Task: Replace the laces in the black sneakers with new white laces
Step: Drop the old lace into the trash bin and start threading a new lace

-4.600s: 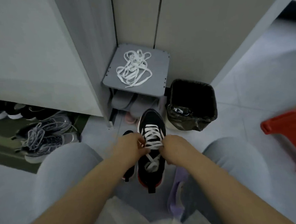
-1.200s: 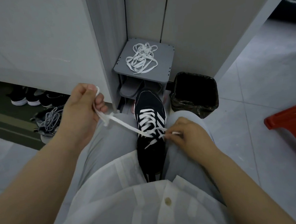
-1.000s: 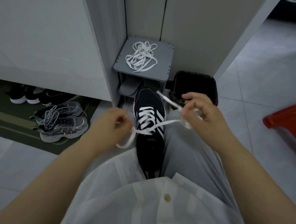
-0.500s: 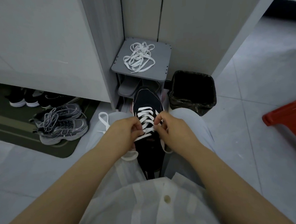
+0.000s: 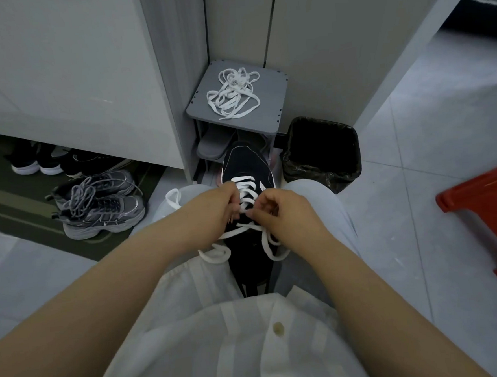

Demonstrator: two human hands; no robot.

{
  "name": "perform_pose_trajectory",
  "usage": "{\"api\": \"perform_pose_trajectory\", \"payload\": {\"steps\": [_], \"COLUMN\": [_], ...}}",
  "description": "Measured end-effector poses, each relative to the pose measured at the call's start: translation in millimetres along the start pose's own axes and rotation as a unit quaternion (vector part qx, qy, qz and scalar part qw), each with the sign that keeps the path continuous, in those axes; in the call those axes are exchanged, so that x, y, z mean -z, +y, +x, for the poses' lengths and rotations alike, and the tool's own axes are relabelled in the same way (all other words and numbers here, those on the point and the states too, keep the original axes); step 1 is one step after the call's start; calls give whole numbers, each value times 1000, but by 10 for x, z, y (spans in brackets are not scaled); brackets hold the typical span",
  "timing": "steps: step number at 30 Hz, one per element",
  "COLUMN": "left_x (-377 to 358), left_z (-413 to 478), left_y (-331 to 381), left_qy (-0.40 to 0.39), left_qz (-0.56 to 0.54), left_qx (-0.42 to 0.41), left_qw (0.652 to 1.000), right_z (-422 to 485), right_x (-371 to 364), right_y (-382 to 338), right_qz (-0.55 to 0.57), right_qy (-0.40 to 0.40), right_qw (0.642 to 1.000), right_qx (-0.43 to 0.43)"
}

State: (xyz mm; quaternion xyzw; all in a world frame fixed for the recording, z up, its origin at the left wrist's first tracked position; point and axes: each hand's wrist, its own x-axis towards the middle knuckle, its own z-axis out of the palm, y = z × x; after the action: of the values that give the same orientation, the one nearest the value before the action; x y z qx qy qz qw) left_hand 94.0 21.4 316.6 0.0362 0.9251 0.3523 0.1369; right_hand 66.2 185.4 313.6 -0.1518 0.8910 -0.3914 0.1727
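Note:
A black sneaker (image 5: 244,166) stands between my knees, toe pointing away, with a white lace (image 5: 242,181) threaded through its upper eyelets. My left hand (image 5: 213,208) and my right hand (image 5: 284,212) meet over the middle of the lacing, each pinching the lace. Loose lace ends trail below the hands: one loop (image 5: 215,254) on my left thigh, another end (image 5: 270,247) on the right side of the shoe. A tangle of loose white laces (image 5: 232,93) lies on a grey stool (image 5: 271,110) behind the shoe.
A black bin (image 5: 322,150) with a liner stands right of the shoe. A red plastic stool (image 5: 490,218) is at the right edge. Grey sneakers (image 5: 98,209) sit on a dark mat at left, with several more shoes under the white cabinet (image 5: 57,84).
One second ago my hands were apart, pulling the lace ends out sideways. They have come together over the lacing and the lace ends now hang slack.

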Motion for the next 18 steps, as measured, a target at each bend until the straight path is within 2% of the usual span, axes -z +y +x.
{"api": "perform_pose_trajectory", "payload": {"steps": [4, 6, 10, 12, 14, 16, 18], "left_x": [134, 264, 569, 691, 763, 764, 737], "left_z": [46, 49, 8, -48, -107, -142, -137], "left_y": [-39, -42, -71, -135, -164, -166, -126], "left_qy": [-18, -20, -7, -13, 3, 58, 80], "left_qz": [53, 84, 229, 233, 140, -74, -332], "left_qx": [23, 35, 54, 72, 78, 87, 93], "left_qw": [998, 996, 972, 970, 987, 992, 935], "right_z": [38, 59, 86, 91, 88, 91, 96], "right_x": [-45, -46, -9, 54, 128, 184, 244], "right_y": [19, -9, -92, -108, -129, -158, -182], "right_qz": [27, -4, -82, -74, -37, 23, 111], "right_qy": [17, 16, -41, -60, -76, -114, -138], "right_qw": [999, 1000, 996, 995, 996, 993, 984], "right_qx": [-23, -15, 2, 9, 11, 4, -6]}}
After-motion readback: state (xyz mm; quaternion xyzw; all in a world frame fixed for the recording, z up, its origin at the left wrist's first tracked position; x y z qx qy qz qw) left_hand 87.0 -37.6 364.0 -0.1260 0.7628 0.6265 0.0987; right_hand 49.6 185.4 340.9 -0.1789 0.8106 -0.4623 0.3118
